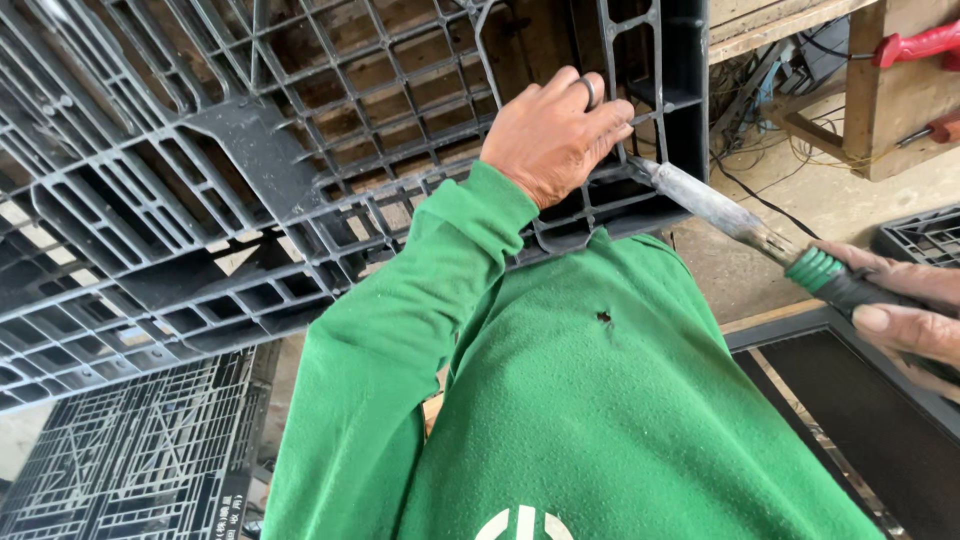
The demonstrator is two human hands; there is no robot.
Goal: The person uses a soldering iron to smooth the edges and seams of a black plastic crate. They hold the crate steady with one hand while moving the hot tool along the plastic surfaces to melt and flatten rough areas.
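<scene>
Two black plastic pallets fill the left of the scene: one lies flat at the near left (130,460), and a larger one (250,160) stands tilted above it, its ribbed grid stretching right to a corner at the far centre. The left hand (555,130), out of a green sleeve (400,330), is curled over that corner, its fingers hooked into the grid and closed on a rib; a ring sits on one finger. Just right of this hand, the grey metal shaft of a soldering-iron-like tool (700,200) touches the pallet's corner edge with its tip. The shaft slopes down to the right into a green and black handle, which the right hand (900,305) grips closed at the right edge. A red-handled tool (915,45) lies on a wooden table at the far right.
</scene>
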